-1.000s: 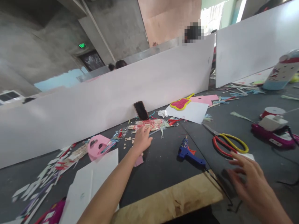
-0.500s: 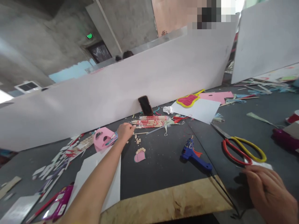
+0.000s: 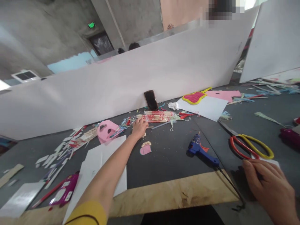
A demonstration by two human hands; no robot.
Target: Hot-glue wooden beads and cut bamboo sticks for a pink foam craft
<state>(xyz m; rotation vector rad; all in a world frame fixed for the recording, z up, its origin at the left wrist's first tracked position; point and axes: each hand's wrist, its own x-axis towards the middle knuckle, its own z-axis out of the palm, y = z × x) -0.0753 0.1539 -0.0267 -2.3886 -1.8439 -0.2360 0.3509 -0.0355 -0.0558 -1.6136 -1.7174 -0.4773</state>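
My left hand (image 3: 140,127) reaches across the dark table to the near-left end of some plastic-wrapped red and pale sticks (image 3: 159,117). Its fingers are bent down and drawn together; their tips are partly hidden, so anything between them does not show. Small pale beads (image 3: 144,135) lie scattered just below the hand. Nearer to me is a small pink rounded piece (image 3: 145,149) with pale beads along its top edge. My right hand (image 3: 269,184) has its fingers curled in at the right, just below the scissors (image 3: 249,145) with red and yellow handles. Its palm side is hidden.
A blue glue gun (image 3: 202,151) lies between my hands, its cord trailing over the front edge. A phone (image 3: 151,100) leans on the white partition (image 3: 117,90). White paper (image 3: 105,156), a pink cutout (image 3: 109,131) and scraps lie left. A yellow-rimmed pink shape (image 3: 194,97) rests back right.
My left hand has moved right along the table, over part of the scattered beads. My right hand stays near the scissors. The whole view has shifted slightly.
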